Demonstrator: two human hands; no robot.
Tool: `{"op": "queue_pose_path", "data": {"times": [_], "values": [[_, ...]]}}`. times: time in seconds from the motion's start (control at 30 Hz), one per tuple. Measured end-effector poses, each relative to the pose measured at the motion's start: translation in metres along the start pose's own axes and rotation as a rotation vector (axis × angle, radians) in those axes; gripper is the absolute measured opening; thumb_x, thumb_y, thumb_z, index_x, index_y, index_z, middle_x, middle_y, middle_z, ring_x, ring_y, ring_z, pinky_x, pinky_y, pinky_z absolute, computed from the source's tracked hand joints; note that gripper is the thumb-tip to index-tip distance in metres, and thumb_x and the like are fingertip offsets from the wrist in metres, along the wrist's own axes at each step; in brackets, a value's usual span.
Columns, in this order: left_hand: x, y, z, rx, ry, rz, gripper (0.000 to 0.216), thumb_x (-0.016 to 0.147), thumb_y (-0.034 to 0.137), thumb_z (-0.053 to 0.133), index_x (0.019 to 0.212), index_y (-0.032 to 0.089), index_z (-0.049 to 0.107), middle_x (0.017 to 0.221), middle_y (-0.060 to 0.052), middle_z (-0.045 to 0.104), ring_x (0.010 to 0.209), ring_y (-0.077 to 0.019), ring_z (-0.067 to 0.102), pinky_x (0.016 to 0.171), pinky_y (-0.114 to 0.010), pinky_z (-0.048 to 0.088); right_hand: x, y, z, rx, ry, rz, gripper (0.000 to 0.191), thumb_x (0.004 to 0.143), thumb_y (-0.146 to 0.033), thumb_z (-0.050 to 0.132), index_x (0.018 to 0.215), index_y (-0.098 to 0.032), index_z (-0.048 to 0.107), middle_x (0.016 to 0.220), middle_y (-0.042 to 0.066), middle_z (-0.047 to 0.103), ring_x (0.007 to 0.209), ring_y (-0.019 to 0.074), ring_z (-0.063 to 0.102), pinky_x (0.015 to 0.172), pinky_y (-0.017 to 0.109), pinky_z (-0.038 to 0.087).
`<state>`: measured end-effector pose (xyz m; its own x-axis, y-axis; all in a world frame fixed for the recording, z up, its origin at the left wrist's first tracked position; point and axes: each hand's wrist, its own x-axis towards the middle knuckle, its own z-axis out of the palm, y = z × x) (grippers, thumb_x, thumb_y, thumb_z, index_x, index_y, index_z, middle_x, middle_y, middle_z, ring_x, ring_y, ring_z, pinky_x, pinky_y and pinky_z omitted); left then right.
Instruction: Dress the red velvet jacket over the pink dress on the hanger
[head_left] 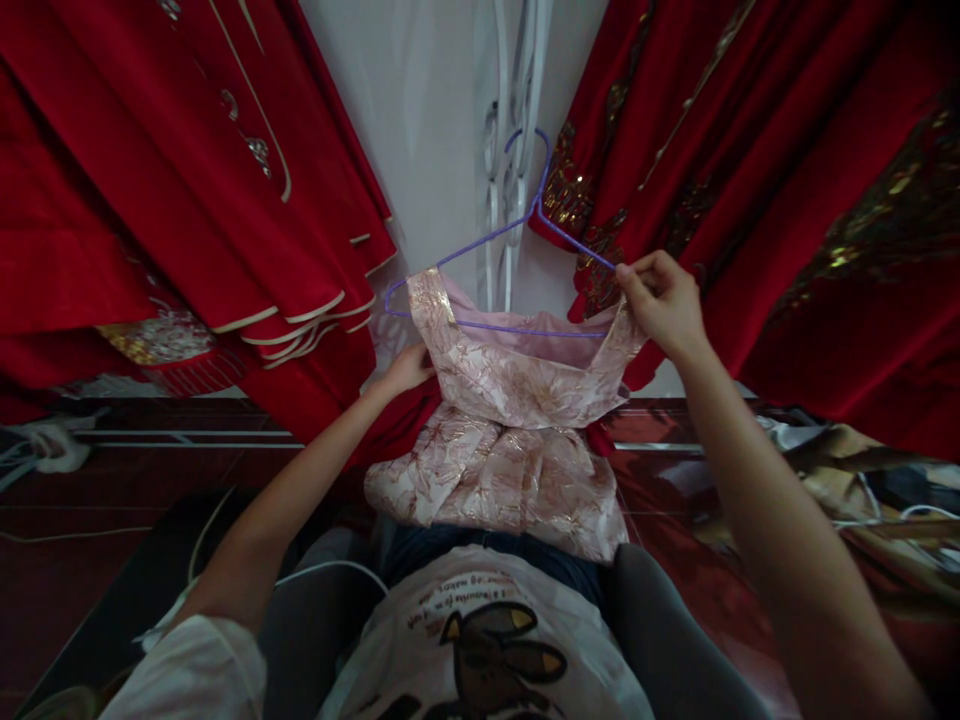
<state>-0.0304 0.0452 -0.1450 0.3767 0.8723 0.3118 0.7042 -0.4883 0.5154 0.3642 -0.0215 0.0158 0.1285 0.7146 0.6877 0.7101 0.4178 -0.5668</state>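
Right hand [664,300] raised, fingers [634,285] pinched together on the right shoulder strap of the pink dress [510,420], right where the strap meets the end of the purple hanger [517,327]. Left hand [409,370] lower, against the dress's left side just below the other strap. Its fingers go behind the fabric, so cannot tell whether they grip or only touch.

Dress: pale pink brocade with a gold floral pattern, spread between the two hands. Its top edge hangs along the hanger's bottom bar and its skirt falls toward the person's lap, below both sets of fingers. The left strap runs up beside the hanger's left corner, above the left fingers. The hanger hook points up, above and between the hands, in front of a white wall [427,120].

Red robes with cream trim [187,180] hang above and outside the left fingers. Red garments with gold embroidery [787,200] hang outside the right fingers, close behind that hand. Dark red floor [112,470] sits below, with a white cable [45,445] far outside the left arm. The person's white printed shirt [487,640] is nearest the camera, below the dress.
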Motion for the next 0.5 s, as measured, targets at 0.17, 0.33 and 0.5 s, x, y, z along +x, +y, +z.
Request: {"op": "queue_pose_path", "data": {"times": [0.17,0.33,0.5], "values": [[-0.009,-0.002,0.001,-0.006,-0.040,-0.032,0.044,0.074,0.028,0.060,0.115,0.010,0.060,0.115,-0.016,0.068,0.101,-0.0299,0.066,0.093,-0.041,0.051,0.000,0.003,0.003,-0.015,0.013,0.010,0.032,0.086,-0.054,0.053,0.083,-0.023,0.057,0.061,-0.002,0.054,0.060,0.0139,0.054,0.061,0.027,0.044],[-0.003,0.008,-0.014,-0.291,-0.056,-0.123,0.027,0.076,0.036,0.060,0.091,0.016,0.069,0.099,-0.009,0.074,0.099,-0.0277,0.066,0.098,-0.042,0.048,0.000,0.006,0.005,-0.025,0.037,-0.005,0.032,0.087,-0.054,0.054,0.082,-0.022,0.058,0.063,-0.001,0.056,0.058,0.0136,0.053,0.062,0.028,0.045],[0.031,0.031,-0.069,-0.838,0.232,-0.236,0.030,0.070,0.040,0.066,0.088,0.016,0.067,0.091,-0.007,0.074,0.094,-0.0244,0.067,0.094,-0.039,0.051,0.002,0.005,0.002,-0.041,0.059,-0.014,0.031,0.086,-0.054,0.056,0.081,-0.023,0.058,0.063,-0.001,0.059,0.058,0.0141,0.054,0.065,0.030,0.046]]}}
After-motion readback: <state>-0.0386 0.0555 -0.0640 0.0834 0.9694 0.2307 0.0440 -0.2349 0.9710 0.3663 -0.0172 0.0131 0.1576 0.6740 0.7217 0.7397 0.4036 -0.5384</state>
